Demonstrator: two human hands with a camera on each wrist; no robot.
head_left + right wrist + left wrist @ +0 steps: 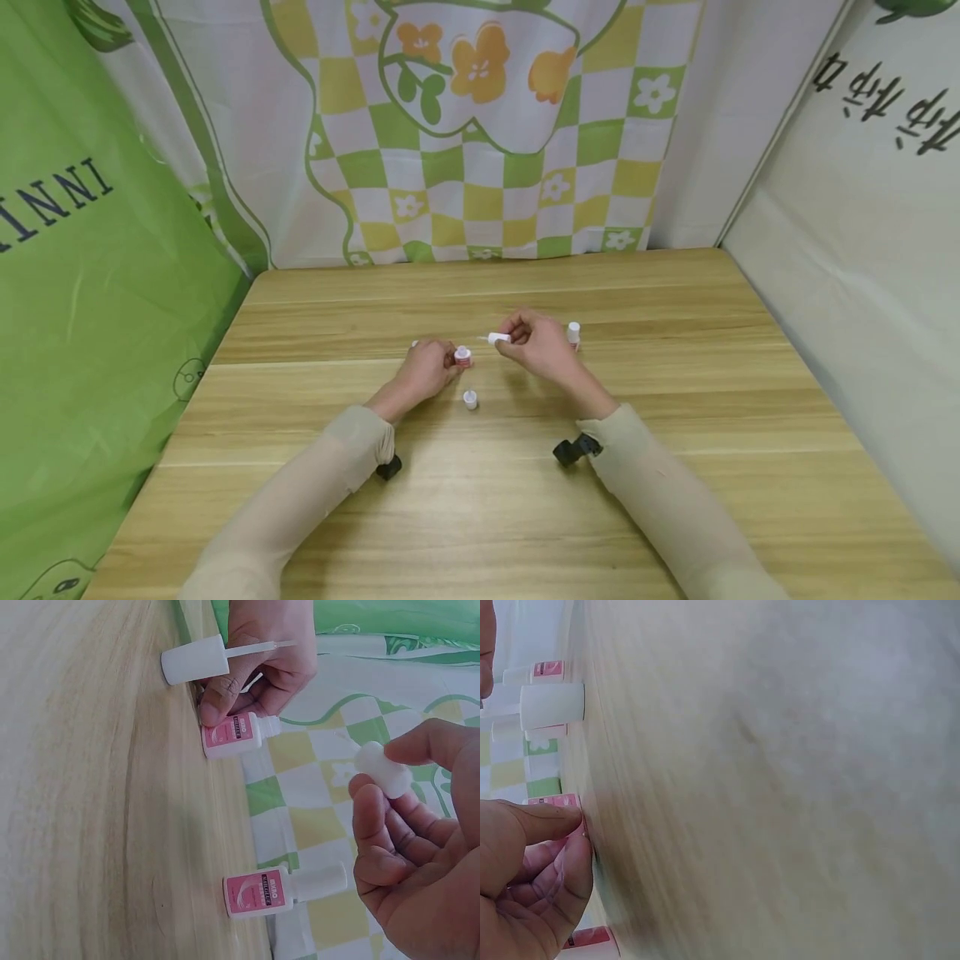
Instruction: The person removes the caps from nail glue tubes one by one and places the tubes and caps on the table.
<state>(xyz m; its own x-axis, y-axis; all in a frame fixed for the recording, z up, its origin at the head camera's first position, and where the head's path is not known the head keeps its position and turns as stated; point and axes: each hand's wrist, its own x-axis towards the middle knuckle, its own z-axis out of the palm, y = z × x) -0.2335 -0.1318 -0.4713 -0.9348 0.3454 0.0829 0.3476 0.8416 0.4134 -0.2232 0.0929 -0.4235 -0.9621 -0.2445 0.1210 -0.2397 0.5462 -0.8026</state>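
Note:
My left hand [429, 369] pinches a small nail glue bottle [232, 736] with a pink label, upright on the table, its neck uncapped. Thumb and fingers of my right hand [542, 343] grip a white brush cap [498, 338], held sideways above the table. Its thin brush points left, toward the bottle's neck but apart from it. Nearer to me, a second white brush cap [195, 661] stands on the table with its brush upward. A capped nail glue bottle [259, 892] stands just right of my right hand.
Another pink-labelled bottle [591, 941] stands beyond my left hand, mostly hidden by it. The wooden table [480, 500] meets a checkered curtain [480, 192] at the back, a green cloth [112, 292] at left and a pale cloth [847, 267] at right.

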